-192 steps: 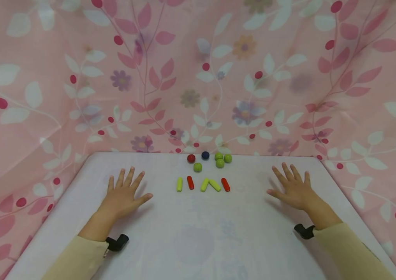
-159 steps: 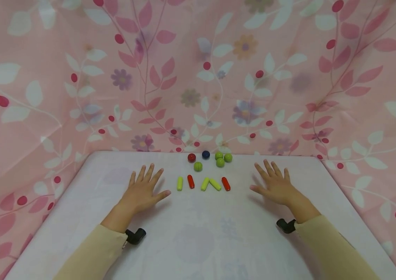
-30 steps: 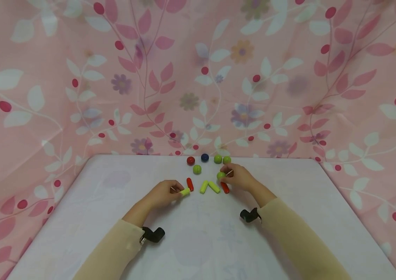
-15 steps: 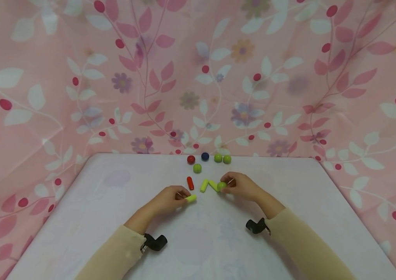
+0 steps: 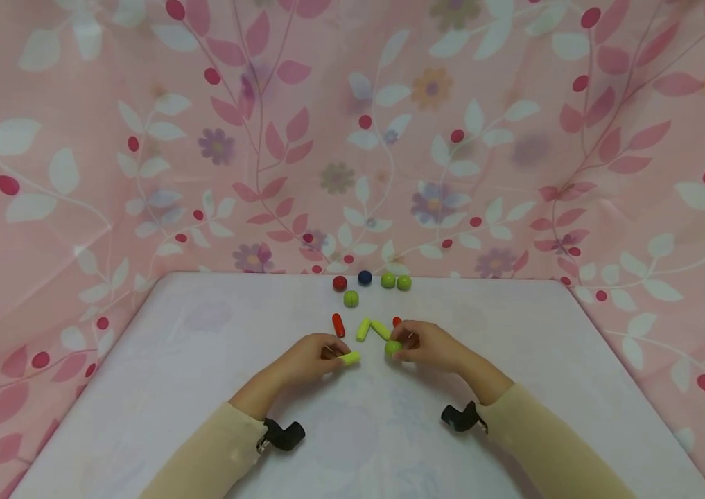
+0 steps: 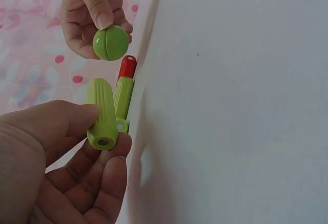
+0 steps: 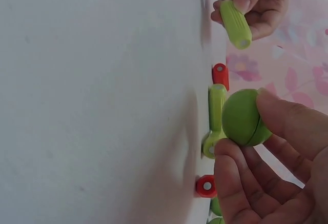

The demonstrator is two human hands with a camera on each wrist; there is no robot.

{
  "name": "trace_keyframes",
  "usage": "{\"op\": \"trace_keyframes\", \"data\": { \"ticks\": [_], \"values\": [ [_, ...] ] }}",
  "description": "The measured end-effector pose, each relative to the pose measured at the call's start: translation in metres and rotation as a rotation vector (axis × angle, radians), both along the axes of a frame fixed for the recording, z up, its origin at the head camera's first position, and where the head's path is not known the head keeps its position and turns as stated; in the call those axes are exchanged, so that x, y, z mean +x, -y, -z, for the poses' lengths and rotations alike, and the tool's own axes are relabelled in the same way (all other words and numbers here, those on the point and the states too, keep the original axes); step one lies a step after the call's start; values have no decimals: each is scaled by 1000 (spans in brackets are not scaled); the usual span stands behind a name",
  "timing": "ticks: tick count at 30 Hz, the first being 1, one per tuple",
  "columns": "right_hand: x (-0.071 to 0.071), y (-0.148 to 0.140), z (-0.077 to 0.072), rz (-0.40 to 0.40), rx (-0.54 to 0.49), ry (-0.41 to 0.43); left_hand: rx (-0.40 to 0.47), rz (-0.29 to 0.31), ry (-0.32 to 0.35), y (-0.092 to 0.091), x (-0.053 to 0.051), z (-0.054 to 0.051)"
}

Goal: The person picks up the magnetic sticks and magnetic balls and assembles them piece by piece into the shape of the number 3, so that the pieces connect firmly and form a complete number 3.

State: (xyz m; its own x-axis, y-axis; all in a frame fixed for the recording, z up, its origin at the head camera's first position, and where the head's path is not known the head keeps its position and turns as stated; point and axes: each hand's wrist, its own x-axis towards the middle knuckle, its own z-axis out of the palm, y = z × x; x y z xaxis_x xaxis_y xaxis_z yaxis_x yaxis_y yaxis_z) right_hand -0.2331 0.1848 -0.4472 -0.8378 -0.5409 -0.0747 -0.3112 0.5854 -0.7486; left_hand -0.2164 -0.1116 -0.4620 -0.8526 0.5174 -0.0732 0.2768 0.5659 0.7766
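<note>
My left hand (image 5: 310,357) pinches a yellow-green magnetic rod (image 5: 350,358) between thumb and fingers; a round metallic spot shows on the end of this ribbed rod (image 6: 104,114). Opposite it, my right hand (image 5: 430,344) holds a green ball (image 5: 392,348) by its fingertips. The left wrist view shows a seam around that ball (image 6: 111,43). Rod and ball face each other over the middle of the white table, a small gap apart. Just beyond lie two yellow-green rods, one upright-lying (image 5: 362,330) and one slanted (image 5: 380,330), their far ends close together.
A red rod (image 5: 338,326) lies left of these; another red rod (image 5: 397,321) is partly hidden behind the right hand. Along the white table's (image 5: 233,298) back edge sit a red ball (image 5: 340,283), a dark blue ball (image 5: 364,278) and several green balls (image 5: 404,283). A floral curtain (image 5: 352,138) hangs behind.
From spread flat at the sides, both hands have come inward. The left picked up the leftmost yellow-green rod, the right a green ball; both were then drawn nearer and closer together.
</note>
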Motion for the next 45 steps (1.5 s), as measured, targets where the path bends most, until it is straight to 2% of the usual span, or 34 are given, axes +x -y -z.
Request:
{"op": "trace_keyframes", "data": {
  "ticks": [5,14,20,29,45],
  "values": [
    [5,-1,5,-31,-13,3,-6,13,-3,-7,1,-2],
    [11,1,11,-72,-12,7,-8,40,-4,-15,3,2],
    [14,3,11,-79,-4,21,5,70,11,-21,6,3],
    [17,5,13,-86,-1,55,1,71,41,-26,9,4],
    [22,5,10,-100,-2,92,2,99,24,-29,13,6]
  ]
}}
